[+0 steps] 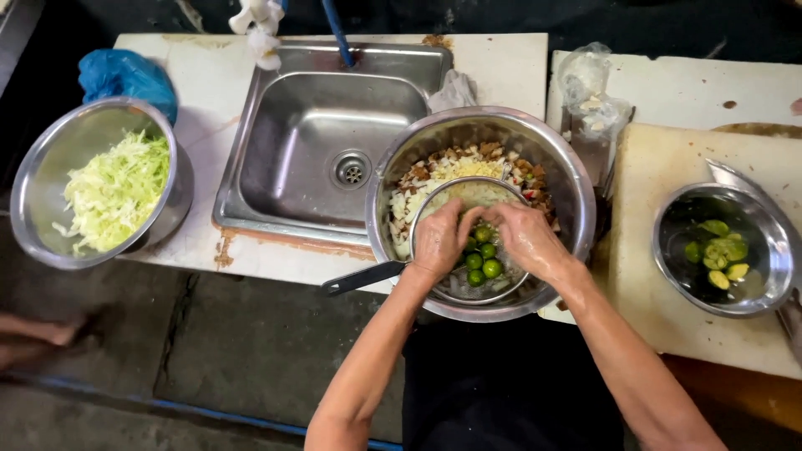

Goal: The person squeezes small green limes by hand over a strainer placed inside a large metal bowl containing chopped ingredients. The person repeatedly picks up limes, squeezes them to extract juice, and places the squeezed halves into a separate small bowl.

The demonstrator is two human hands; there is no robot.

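A large steel bowl (568, 167) holds chopped brown and pale food. Inside it rests a wire strainer (468, 190) with a dark handle (361, 279) sticking out to the left. Several small green limes (484, 259) lie in the strainer. My left hand (438, 240) and my right hand (528, 239) are over the strainer, fingertips meeting and pinched on one small lime (479, 224) between them.
A steel sink (326, 142) lies to the left. A bowl of shredded cabbage (109, 190) stands at far left by a blue bag (125, 73). A small steel bowl (752, 276) with squeezed lime halves sits on a cutting board (660, 159) at right. Plastic bags (589, 100) lie behind.
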